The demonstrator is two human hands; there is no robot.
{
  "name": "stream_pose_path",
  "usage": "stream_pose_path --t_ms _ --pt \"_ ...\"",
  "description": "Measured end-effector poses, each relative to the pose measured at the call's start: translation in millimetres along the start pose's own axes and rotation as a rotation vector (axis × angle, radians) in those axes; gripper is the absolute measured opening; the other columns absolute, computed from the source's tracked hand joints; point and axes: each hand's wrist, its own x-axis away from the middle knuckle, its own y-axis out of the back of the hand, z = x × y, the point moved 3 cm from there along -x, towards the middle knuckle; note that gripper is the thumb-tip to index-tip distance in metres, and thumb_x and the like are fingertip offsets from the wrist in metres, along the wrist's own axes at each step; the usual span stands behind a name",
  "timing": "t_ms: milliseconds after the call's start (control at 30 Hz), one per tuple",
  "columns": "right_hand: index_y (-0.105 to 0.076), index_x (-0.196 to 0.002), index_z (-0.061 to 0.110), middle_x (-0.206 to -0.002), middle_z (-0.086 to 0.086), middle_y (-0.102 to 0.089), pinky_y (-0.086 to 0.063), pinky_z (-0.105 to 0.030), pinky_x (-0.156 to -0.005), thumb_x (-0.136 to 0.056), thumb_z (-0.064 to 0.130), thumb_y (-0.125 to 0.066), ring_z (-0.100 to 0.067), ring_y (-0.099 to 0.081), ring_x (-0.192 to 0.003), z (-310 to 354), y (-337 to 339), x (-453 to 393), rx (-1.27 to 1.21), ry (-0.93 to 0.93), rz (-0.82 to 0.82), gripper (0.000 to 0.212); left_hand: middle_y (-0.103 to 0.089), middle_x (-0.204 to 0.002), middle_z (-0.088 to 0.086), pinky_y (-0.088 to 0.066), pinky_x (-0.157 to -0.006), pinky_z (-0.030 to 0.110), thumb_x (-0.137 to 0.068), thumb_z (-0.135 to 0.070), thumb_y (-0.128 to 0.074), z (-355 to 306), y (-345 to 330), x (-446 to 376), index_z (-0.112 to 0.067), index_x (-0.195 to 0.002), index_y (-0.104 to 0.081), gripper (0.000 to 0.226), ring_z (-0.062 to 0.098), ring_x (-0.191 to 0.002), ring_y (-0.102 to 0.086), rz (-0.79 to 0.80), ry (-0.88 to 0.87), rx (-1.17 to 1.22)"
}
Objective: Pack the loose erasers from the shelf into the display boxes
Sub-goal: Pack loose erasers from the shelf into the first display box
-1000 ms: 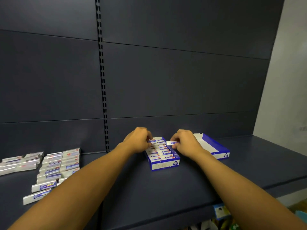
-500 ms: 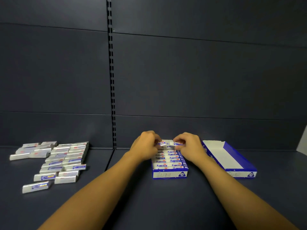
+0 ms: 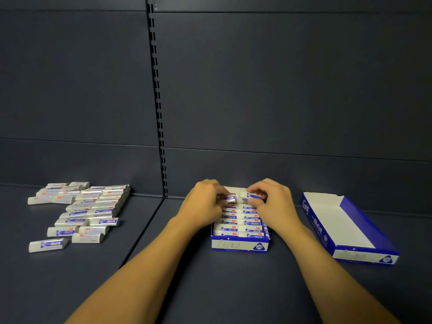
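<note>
Dark grey shelf runs under both forearms, and its front edge is out of view below. Nearest on it stands the filled display box, blue and white, with two rows of erasers lying across it almost to the back. To its right, well apart, lies the empty display box, turned a little askew. Toward the left end of the shelf the loose erasers wait in rough rows.

Over the far end of the filled box, the left hand has its grip closed around one eraser, pinched between thumb and fingers. The right hand pinches a second eraser in the same way. The two pieces are just beside each other, slightly above the packed rows.

The step seems to be seating the last pair at the back. To do it well, each eraser should go down flat, label up, parallel to its neighbours, and be pressed gently until level; forcing it could bend the cardboard wall. Behind all stands the dark back panel.
</note>
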Motion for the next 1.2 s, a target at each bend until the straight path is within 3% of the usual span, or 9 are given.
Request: stream_pose_path --t_ms 133,333,733,1033,1200 --pt "-0.07 -0.108 0.019 -0.107 0.008 -0.063 -0.041 -0.008 -0.07 -0.086 0.018 -0.077 -0.004 -0.057 -0.091 4.5 -7.0 -1.2 0.031 0.032 0.026 0.023 -0.067 -0.112 -0.003 -0.052 -0.085 0.029 -0.092 -0.018 -0.067 -0.6 -2.4 -3.7 -0.019 -0.12 -0.073 0.028 0.013 -0.103 -0.058 0.01 -0.011 -0.036" --pt "-0.068 -0.11 0.02 -0.113 0.005 -0.063 -0.05 -0.017 -0.079 -0.087 0.018 -0.077 -0.008 -0.058 -0.098 2.1 -11.3 -0.1 0.075 0.027 0.052 0.025 -0.07 -0.115 0.001 -0.055 -0.088 0.035 -0.095 -0.018 -0.063 -8.2 -2.5 -4.0 -0.019 -0.117 -0.073 0.025 0.017 -0.104 -0.061 0.075 -0.046 -0.106" --pt "-0.066 -0.11 0.023 -0.114 0.006 -0.062 -0.044 -0.012 -0.072 -0.085 0.02 -0.078 -0.005 -0.055 -0.095 -5.5 -12.9 -3.4 0.131 -0.013 0.023 0.027 -0.067 -0.111 0.001 -0.056 -0.084 0.03 -0.095 -0.022 -0.065 -9.5 -5.5 -4.8 -0.018 -0.108 -0.075 0.017 0.015 -0.097 -0.062 0.05 -0.009 -0.132" --pt "-0.063 -0.117 0.024 -0.119 0.006 -0.063 -0.055 -0.025 -0.083 -0.087 0.025 -0.077 -0.012 -0.061 -0.104 1.9 -10.6 0.0 0.234 0.014 0.073 0.033 -0.068 -0.11 0.001 -0.057 -0.084 0.032 -0.096 -0.024 -0.062 -11.5 -4.2 -4.7 -0.019 -0.111 -0.075 0.02 0.016 -0.094 -0.064 0.082 -0.027 -0.183" --pt "-0.063 -0.122 0.024 -0.122 0.005 -0.062 -0.056 -0.027 -0.087 -0.088 0.028 -0.075 -0.013 -0.062 -0.107 6.3 -9.4 0.6 0.3 0.031 0.1 0.036 -0.063 -0.119 0.002 -0.055 -0.089 0.03 -0.098 -0.023 -0.061 -10.3 -5.0 -3.1 -0.016 -0.115 -0.074 0.023 0.016 -0.102 -0.061 0.09 -0.032 -0.14"
